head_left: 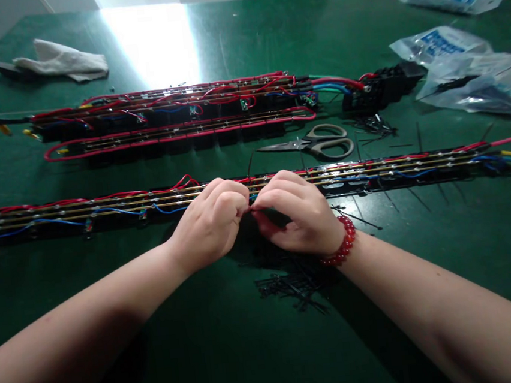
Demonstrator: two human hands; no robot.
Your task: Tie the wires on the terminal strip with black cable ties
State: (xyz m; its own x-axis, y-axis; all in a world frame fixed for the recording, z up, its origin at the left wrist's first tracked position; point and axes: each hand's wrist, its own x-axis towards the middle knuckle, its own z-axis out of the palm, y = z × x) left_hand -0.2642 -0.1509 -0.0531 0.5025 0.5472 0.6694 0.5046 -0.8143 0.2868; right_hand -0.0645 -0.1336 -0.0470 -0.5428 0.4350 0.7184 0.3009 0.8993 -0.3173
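Note:
A long black strip (393, 171) with brass rails and red and blue wires lies across the green table in front of me. My left hand (213, 222) and my right hand (296, 211) meet at its middle, both with fingers curled in a pinch over the wiring. Whatever sits between the fingertips is too small to make out. A red bead bracelet (339, 245) is on my right wrist. A heap of black cable ties (294, 287) lies just below my hands.
Two similar wired strips (176, 118) lie farther back, joined to a black connector block (379, 89). Grey-handled scissors (314, 143) rest between the rows. Plastic bags (465, 69) sit at the right, a white cloth (62, 61) at the back left. Cut tie ends (373, 126) are scattered about.

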